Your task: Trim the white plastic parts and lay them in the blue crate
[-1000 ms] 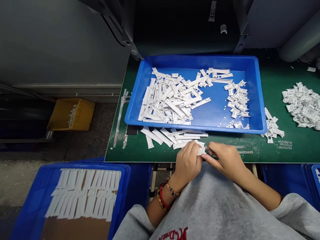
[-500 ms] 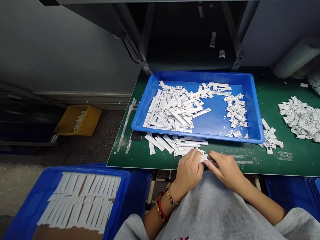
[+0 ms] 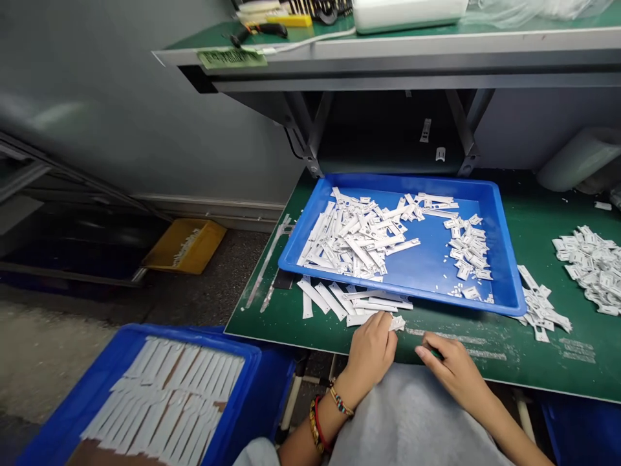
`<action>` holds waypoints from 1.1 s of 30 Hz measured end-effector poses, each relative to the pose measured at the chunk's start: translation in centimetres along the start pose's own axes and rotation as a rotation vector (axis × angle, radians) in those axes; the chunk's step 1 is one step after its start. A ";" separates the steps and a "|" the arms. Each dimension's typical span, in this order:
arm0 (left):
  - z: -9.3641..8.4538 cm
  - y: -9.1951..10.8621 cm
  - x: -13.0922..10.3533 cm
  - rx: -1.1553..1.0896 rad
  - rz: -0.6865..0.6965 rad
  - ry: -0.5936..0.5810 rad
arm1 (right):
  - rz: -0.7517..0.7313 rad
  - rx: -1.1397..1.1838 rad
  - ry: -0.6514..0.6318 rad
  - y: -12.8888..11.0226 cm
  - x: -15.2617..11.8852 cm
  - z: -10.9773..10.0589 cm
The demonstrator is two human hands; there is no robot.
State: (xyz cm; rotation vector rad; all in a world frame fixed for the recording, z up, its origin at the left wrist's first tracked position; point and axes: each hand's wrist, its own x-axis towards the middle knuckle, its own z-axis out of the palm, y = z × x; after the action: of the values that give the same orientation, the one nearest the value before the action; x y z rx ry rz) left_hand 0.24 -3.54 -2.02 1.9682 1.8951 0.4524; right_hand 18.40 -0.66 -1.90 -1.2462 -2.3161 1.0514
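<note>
My left hand (image 3: 371, 346) is closed around a white plastic part (image 3: 397, 323), whose end sticks out past the fingers over the table's front edge. My right hand (image 3: 451, 366), a short way to the right, is curled closed on a small dark-handled tool, almost wholly hidden by the fingers. Just beyond my left hand, several long white strips (image 3: 330, 298) lie on the green table. Behind them stands a blue tray (image 3: 402, 291) holding a heap of long white parts (image 3: 354, 233) at left and short white clips (image 3: 469, 246) at right.
On the table's right lie a small pile of white pieces (image 3: 541, 307) and a larger heap (image 3: 594, 265). A blue bin (image 3: 130, 336) with rows of white strips stands low at left, a yellow bin (image 3: 204, 249) beyond it. An overhead shelf (image 3: 388, 65) crosses above a dark belt (image 3: 383, 139).
My right hand has come away from the white part and moved right; my left hand keeps hold of the part. The view has tilted upward, bringing the overhead shelf into sight.
</note>
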 end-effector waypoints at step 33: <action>0.3 -17.4 -0.2 0.090 -0.660 0.391 | -0.266 -0.565 0.109 0.0 6.9 9.9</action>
State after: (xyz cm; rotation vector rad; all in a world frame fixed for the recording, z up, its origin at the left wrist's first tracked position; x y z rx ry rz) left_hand -14.92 -3.26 -10.50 1.2314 2.6871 0.5820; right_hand 8.81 0.39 -9.11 -1.0832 -2.6887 0.2358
